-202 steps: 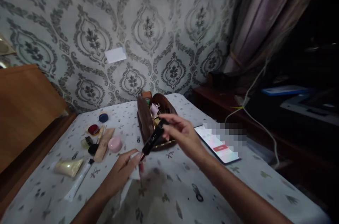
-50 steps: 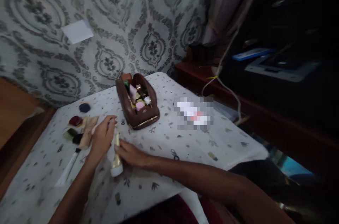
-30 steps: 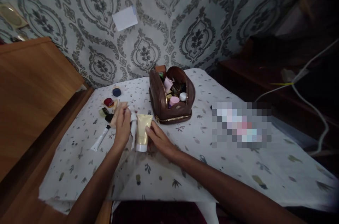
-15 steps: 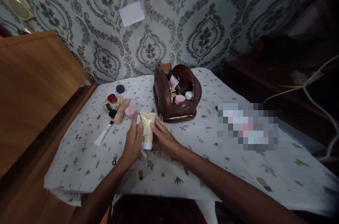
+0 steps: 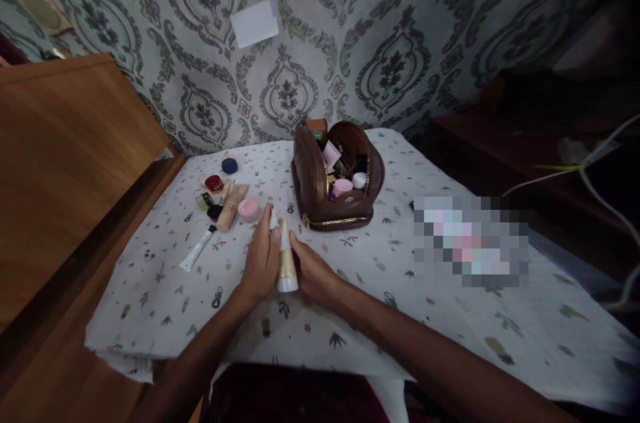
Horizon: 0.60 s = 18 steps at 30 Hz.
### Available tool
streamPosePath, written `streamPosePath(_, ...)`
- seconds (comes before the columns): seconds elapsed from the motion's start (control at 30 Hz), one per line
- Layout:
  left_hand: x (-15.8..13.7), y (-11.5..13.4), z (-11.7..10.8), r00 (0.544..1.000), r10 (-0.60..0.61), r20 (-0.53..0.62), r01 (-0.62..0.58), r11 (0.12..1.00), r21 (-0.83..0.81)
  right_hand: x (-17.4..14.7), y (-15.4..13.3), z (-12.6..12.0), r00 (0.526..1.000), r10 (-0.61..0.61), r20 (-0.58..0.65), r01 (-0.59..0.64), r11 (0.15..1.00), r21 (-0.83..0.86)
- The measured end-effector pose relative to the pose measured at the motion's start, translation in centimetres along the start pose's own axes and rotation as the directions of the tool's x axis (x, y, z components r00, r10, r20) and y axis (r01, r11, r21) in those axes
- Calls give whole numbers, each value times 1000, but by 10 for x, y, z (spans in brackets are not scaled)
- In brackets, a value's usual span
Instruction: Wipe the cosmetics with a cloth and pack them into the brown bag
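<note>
A cream-yellow squeeze tube (image 5: 287, 263) with a white cap is between my two hands, cap end toward me and turned edge-on. My right hand (image 5: 315, 271) is closed on its right side, the fingers partly hidden behind it. My left hand (image 5: 260, 260) presses against the left side, holding a thin white wipe (image 5: 273, 218) to the tube; little of the wipe shows. Just beyond my left hand sits a pink-lidded jar (image 5: 249, 210). Behind my hands, a brown cosmetic bag (image 5: 313, 176) stands unzipped, with a pink-lidded jar (image 5: 342, 188) and a white-lidded jar (image 5: 359, 180) inside.
Left on the patterned cloth (image 5: 165, 296) lie a beige tube (image 5: 233, 206), a slim white tube (image 5: 198, 250), a red-lidded jar (image 5: 213, 183), a dark blue-lidded jar (image 5: 229, 164) and a black-capped item (image 5: 215, 212). A blurred-out object (image 5: 467, 240) lies right. A wooden panel (image 5: 65, 176) borders the left.
The tube has turned in my hands from its broad face to its narrow edge. My left hand has come further up along it. The view has shifted slightly.
</note>
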State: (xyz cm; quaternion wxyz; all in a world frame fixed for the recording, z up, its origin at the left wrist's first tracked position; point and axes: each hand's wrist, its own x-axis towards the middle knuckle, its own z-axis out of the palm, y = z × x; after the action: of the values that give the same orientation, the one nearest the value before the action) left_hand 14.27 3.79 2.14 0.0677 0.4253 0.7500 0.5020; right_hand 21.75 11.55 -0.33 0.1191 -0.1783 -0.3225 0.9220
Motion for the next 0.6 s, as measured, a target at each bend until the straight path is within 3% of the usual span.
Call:
streamPosePath(0.1, 11, -3, -4, 1000, 30, 10, -30, 999, 43, -3, 0, 2, 995, 55, 81, -55, 998, 0)
streamPosePath(0.2, 13, -7, -6, 997, 45, 56, -49, 997, 59, -2, -2, 1, 995, -10, 96, 8, 1000, 24)
streamPosePath(0.47, -28, 5, 5, 984, -63, 167, 68, 998, -20, 8, -17, -8, 971, -217, -98, 227, 969, 95)
streamPosePath(0.6, -45, 9, 11, 980, -120, 161, 133, 988, -73, 8, -21, -10, 946, -290, -144, 305, 948, 94)
